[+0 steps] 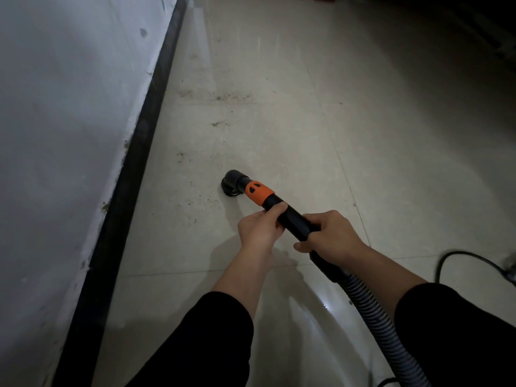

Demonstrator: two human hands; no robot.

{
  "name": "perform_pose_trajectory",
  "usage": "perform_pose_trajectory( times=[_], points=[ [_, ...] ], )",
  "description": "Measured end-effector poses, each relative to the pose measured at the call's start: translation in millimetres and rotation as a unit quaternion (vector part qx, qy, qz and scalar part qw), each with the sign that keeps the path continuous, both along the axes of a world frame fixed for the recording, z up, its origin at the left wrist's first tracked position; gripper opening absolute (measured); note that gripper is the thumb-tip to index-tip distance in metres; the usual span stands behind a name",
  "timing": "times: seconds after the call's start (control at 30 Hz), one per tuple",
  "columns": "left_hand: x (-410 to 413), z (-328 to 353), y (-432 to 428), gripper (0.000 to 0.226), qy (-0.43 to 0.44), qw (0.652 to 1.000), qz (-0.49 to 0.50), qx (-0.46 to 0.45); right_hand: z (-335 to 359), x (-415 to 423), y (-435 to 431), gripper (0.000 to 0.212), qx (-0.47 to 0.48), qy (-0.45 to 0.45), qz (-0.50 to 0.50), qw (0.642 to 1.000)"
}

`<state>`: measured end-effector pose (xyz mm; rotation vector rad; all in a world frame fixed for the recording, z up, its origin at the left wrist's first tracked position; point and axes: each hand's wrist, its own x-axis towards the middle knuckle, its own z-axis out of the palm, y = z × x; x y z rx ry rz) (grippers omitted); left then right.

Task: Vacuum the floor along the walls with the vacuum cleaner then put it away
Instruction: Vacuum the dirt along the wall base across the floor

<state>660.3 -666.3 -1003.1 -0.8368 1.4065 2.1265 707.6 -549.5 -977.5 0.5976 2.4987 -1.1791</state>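
The vacuum cleaner's black wand (pixel 293 217) has an orange collar (pixel 258 192) and ends in a small round black nozzle (pixel 231 185) pressed to the pale tiled floor (pixel 279 121). My left hand (pixel 259 227) grips the wand just behind the orange collar. My right hand (pixel 332 236) holds the wand further back, where the ribbed grey hose (pixel 371 308) joins it. The nozzle sits a short way right of the black skirting board (pixel 125 174). Dirt specks (pixel 220 97) lie on the tiles ahead of the nozzle.
A white wall (pixel 61 121) runs along the left above the skirting board. A black power cord (pixel 469 258) curls on the floor at the right edge. Dark, unclear shapes fill the top right corner.
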Motion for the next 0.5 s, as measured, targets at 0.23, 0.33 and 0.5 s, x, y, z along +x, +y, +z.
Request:
perform_pose_trajectory(
  times=[0.23,0.33,0.5],
  points=[
    [10,4,-13,0.016,-0.02,1.0,-0.004,0.01,3,9,-9,0.027,0.001,-0.011,0.017,1.0],
    [12,5,-19,0.016,-0.023,1.0,-0.007,0.005,4,11,-13,0.026,0.005,-0.014,0.022,1.0],
    [14,7,-27,0.017,-0.031,1.0,-0.006,0.0,7,11,-20,0.025,0.01,-0.02,0.034,0.999]
  ],
)
